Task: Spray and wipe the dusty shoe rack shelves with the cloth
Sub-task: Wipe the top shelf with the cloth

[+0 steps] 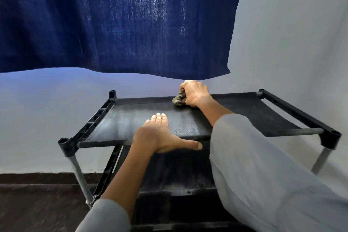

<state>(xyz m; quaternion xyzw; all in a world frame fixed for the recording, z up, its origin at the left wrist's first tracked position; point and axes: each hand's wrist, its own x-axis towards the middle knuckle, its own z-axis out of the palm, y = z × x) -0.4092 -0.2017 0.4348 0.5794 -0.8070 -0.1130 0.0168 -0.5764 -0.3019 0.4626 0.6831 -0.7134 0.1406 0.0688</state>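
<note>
The black shoe rack stands against a pale wall, its top fabric shelf streaked with grey dust. My right hand is at the shelf's far edge, shut on a bunched grey-brown cloth pressed onto the fabric. My left hand lies flat on the shelf's near edge, fingers spread forward and thumb stretched along the front bar. A lower shelf shows beneath, dusty too. No spray bottle is in view.
A dark blue curtain hangs just above the back of the rack. Metal legs hold the rack over a dark brown floor. Pale wall fills the right side.
</note>
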